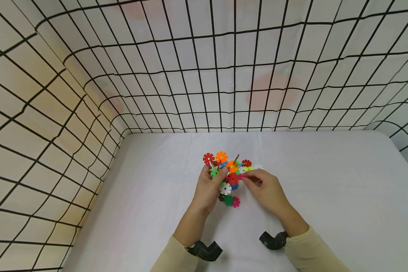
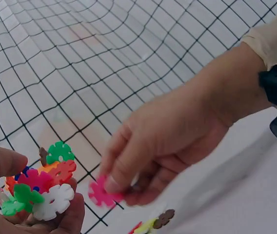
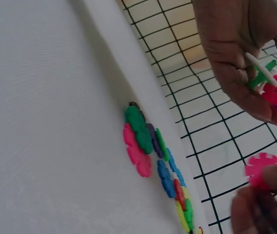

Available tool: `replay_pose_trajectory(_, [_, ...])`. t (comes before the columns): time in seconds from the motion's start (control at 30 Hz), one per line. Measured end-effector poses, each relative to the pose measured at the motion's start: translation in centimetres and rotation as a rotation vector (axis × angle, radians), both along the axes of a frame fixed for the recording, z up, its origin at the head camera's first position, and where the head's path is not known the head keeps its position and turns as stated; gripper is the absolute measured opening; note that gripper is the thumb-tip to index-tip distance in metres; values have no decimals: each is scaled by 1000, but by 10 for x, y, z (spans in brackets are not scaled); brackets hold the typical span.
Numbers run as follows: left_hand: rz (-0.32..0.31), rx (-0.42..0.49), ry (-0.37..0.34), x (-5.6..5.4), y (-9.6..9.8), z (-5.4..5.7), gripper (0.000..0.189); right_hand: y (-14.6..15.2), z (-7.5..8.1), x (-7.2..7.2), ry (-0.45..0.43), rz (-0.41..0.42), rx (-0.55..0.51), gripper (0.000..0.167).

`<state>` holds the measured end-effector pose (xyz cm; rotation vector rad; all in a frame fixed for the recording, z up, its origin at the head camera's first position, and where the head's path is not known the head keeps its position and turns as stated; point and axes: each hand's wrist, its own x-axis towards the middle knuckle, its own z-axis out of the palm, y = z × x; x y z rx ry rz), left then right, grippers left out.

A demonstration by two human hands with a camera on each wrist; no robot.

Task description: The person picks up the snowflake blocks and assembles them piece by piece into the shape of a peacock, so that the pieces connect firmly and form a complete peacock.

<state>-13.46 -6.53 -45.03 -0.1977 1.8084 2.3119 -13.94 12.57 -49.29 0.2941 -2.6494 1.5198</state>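
Observation:
My left hand (image 1: 205,189) holds a cluster of interlocking plastic flower discs (image 2: 35,180), colored green, pink, white, orange and blue, with the thumb over one side and fingers under the other. Between thumb and fingers, my right hand (image 1: 266,190) pinches a single pink flower disc (image 2: 98,194) by its edge. In the left wrist view a small gap separates this disc from the cluster. The right wrist view also shows the pink disc (image 3: 260,165) at the fingertips, below the left hand (image 3: 231,58).
Loose flower discs lie on the white tabletop beneath the hands, among them a dark green disc (image 3: 137,129) and a pink disc (image 3: 136,153). Black wire grid panels (image 1: 221,68) stand along the table's back and sides. Each wrist wears a black camera mount (image 1: 205,251).

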Motion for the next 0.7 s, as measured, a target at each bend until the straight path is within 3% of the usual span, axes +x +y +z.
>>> replay_pose_trajectory(0.17, [-5, -39, -1, 1, 3, -2, 48, 1, 6, 1, 143, -23, -172, 21])
replay_pose_trajectory(0.3, [-11, -39, 1, 2, 5, -2, 46, -1, 8, 2, 248, -9, -220, 21])
replay_pose_trajectory(0.7, [6, -109, 32, 3, 7, 1, 46, -4, 8, 2, 411, -69, -176, 27])
